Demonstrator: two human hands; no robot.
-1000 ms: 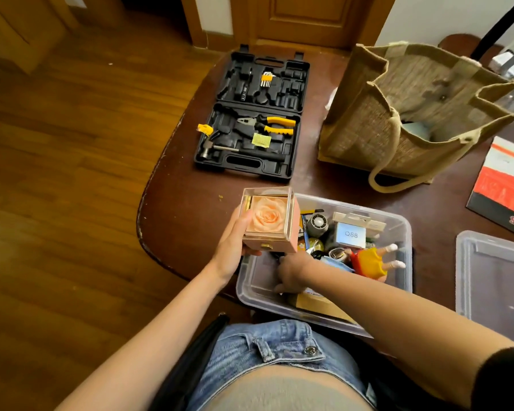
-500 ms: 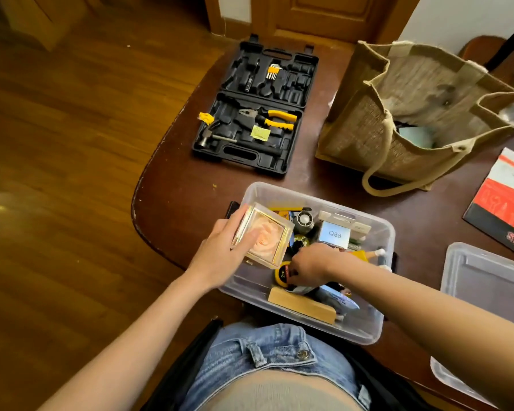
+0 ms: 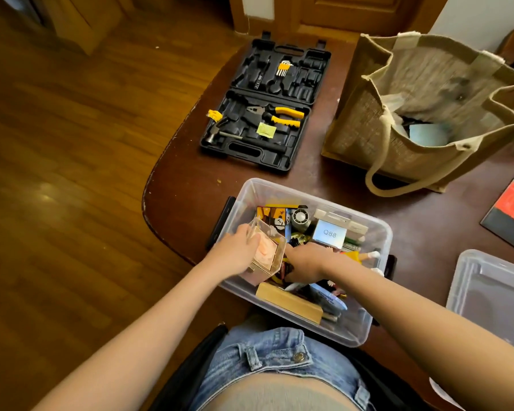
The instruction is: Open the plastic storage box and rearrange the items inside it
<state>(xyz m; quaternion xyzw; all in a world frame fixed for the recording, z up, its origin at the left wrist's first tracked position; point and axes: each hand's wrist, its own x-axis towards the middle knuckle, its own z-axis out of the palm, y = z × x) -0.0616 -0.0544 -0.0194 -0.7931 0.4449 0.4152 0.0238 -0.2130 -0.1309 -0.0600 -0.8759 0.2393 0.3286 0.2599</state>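
Hands: left hand (image 3: 235, 250) now lowers one rose case (image 3: 266, 253) into one storage box (image 3: 377, 232); right hand (image 3: 304, 262) grips clutter inside.

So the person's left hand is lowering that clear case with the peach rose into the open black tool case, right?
Not quite. The head view shows the left hand holding the rose case in the clear plastic storage box, not the black tool case, which lies open farther back on the table.

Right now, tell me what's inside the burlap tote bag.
Through the open top of the burlap tote bag, a pale blue item and some clear plastic wrap show. Anything deeper is hidden by the bag's walls.
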